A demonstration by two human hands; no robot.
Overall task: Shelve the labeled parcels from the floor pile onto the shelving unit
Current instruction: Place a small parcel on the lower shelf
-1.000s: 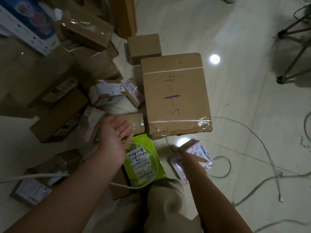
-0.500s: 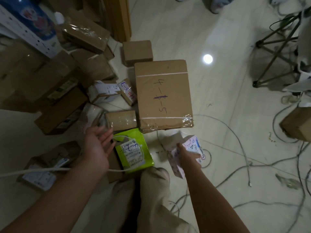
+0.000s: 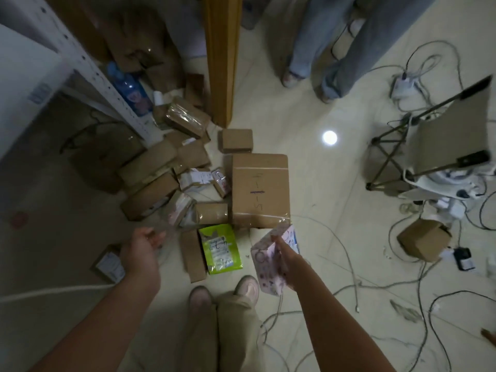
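My right hand (image 3: 281, 253) grips a small pink patterned parcel (image 3: 265, 264) with a white label, lifted off the floor above my feet. My left hand (image 3: 142, 245) hangs over the left of the pile, fingers loosely curled, holding nothing. The floor pile lies ahead: a large brown box marked 4-1-5 (image 3: 259, 189), a green bag parcel (image 3: 220, 248) with a white label, a small taped box (image 3: 212, 212), a narrow brown box (image 3: 192, 255) and several more cardboard parcels (image 3: 150, 194). The white shelving unit (image 3: 88, 68) stands at the upper left.
A wooden post (image 3: 220, 57) rises behind the pile. Another person's legs (image 3: 322, 44) stand at the top. A folding stand (image 3: 429, 146), an open small box (image 3: 422, 238) and many loose cables (image 3: 349, 264) cover the floor on the right. My shoes (image 3: 222, 291) are below the pile.
I have stood up, so the pile looks farther away. My right hand has lifted the pink parcel off the floor. My left hand has drawn back from the green bag.
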